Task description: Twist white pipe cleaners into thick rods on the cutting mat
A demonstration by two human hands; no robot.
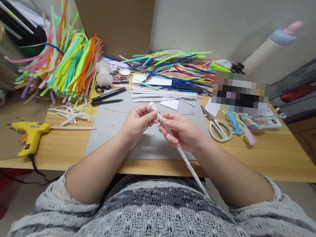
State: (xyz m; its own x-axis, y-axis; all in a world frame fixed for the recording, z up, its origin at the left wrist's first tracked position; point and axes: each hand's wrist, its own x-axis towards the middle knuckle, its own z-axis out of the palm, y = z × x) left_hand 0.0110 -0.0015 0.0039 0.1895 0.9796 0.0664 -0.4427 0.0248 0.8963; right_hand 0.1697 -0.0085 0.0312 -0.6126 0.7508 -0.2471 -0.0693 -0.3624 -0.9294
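Over the grey mat (109, 135) my two hands meet around a white pipe cleaner (189, 165). My left hand (139, 122) pinches its coiled or twisted end, which pokes up above the fingertips. Right beside it, my right hand (184, 131) grips the same pipe cleaner close to the coil. The long straight tail runs from under my right hand down toward my lap. Behind the hands, a row of straight white pipe cleaners (163, 96) lies on the mat, with a small white card (169, 103) at its front.
A yellow glue gun (30, 133) lies at the left near cut white pieces (69, 114). Scissors (217, 128) rest right of the mat. Black pens (108, 95) lie at its back left. Bundled colourful pipe cleaners (71, 68) stand behind, and more (179, 68) lie along the wall.
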